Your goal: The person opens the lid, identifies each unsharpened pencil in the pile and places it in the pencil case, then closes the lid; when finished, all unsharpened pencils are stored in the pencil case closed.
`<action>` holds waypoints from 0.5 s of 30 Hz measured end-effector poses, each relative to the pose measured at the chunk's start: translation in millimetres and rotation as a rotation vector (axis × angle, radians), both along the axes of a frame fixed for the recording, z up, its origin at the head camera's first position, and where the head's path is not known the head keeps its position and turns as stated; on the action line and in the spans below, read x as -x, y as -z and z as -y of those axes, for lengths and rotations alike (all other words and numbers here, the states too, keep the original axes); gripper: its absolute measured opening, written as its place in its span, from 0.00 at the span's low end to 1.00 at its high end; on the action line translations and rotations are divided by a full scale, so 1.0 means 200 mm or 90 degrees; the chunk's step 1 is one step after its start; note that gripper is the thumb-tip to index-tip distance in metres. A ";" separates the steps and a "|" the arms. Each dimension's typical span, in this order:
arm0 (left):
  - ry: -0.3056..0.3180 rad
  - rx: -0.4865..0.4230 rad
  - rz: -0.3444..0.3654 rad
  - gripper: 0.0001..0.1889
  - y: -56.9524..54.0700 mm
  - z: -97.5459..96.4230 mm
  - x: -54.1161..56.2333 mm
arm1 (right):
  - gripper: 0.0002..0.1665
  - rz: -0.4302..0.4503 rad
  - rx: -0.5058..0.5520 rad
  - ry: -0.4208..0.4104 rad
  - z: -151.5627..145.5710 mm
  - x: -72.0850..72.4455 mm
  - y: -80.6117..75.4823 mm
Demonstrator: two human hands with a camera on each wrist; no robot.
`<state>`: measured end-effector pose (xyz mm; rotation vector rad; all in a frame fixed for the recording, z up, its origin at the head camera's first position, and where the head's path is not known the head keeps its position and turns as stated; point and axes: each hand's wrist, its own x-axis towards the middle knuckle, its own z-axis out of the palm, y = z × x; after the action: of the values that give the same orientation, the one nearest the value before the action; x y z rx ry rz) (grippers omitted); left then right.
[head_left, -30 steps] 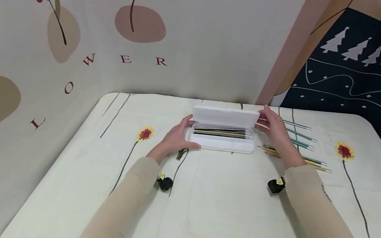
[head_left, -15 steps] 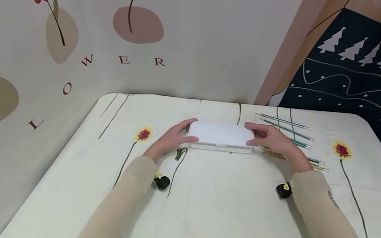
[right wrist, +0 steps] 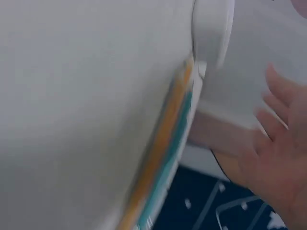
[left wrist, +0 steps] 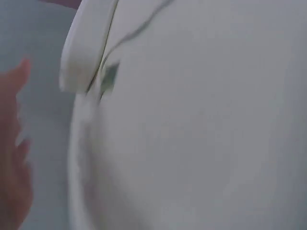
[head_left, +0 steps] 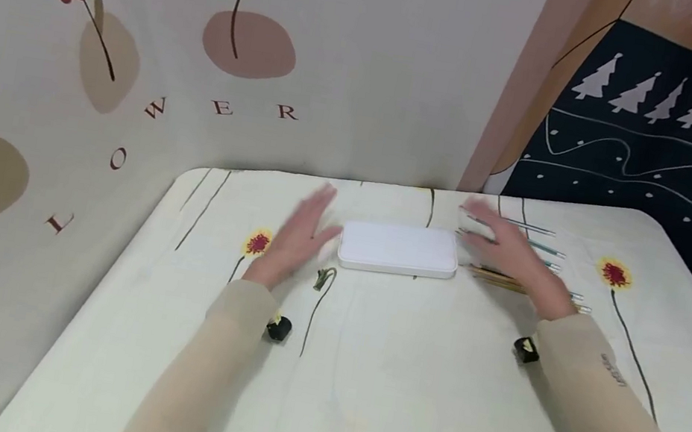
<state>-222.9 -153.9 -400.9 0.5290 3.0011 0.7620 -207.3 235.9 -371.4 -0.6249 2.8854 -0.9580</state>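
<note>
A white pencil case [head_left: 399, 248] lies with its lid down on the tablecloth; whatever is inside is hidden. My left hand [head_left: 296, 238] is off the case's left end, blurred, with fingers extended; its edge shows in the left wrist view as a hand [left wrist: 14, 153] beside the case [left wrist: 84, 52]. Off the right end, my right hand [head_left: 510, 253] has its fingers spread and holds nothing, overlapping several pencils in the head view. Yellow pencils [head_left: 499, 279] lie under the right forearm side, and teal pencils [head_left: 545, 248] fan out farther back.
A white tablecloth [head_left: 389, 374] with printed flowers covers the table. Behind it hangs a pale printed curtain [head_left: 377, 62], and a dark cloth with white trees [head_left: 660, 160] hangs at the right. Small black wrist cameras [head_left: 278, 328] sit below each wrist.
The pencil case's lid came down from standing open, covering the dark pencils inside. Both hands then let go of the case and lifted apart from its ends.
</note>
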 end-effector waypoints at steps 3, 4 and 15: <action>-0.108 0.181 -0.161 0.56 -0.11 0.05 0.02 | 0.47 -0.131 -0.148 0.113 -0.12 -0.02 -0.07; -0.140 0.223 -0.180 0.58 -0.14 0.07 0.03 | 0.51 -0.147 -0.199 0.149 -0.16 -0.02 -0.08; -0.169 0.261 -0.094 0.54 -0.10 0.14 0.00 | 0.62 -0.073 -0.266 0.224 -0.27 -0.05 -0.06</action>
<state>-223.3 -182.2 -380.6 0.1809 3.2694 0.0953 -197.5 290.8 -359.0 -0.1473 3.2163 -0.3144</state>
